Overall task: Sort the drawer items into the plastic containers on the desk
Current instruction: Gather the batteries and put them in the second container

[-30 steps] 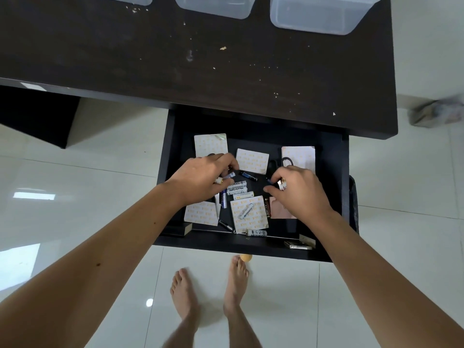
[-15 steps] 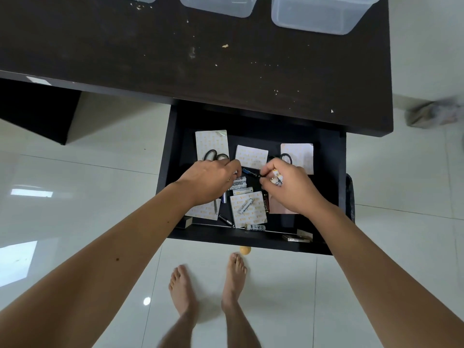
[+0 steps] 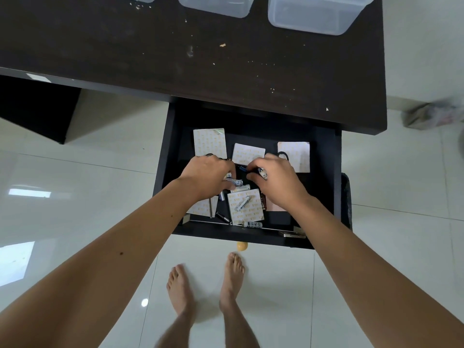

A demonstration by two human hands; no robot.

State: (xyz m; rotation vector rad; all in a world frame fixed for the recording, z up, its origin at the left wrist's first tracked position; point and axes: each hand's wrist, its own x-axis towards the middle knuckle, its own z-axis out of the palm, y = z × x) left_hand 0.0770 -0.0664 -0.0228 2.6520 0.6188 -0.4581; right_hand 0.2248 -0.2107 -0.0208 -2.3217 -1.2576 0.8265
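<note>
Head view: both your hands are down in the open drawer (image 3: 326, 172) below the worktop (image 3: 175, 59). Your left hand (image 3: 208, 175) curls over white batteries (image 3: 236, 182); whether it grips them you cannot tell. Your right hand (image 3: 278, 182) pinches small batteries (image 3: 262, 174), having moved farther into the drawer than half a second ago. A battery (image 3: 242, 203) on a patterned card (image 3: 244, 207) bears lettering too blurred to read. Clear plastic containers (image 3: 316, 18) sit along the worktop's far edge.
</note>
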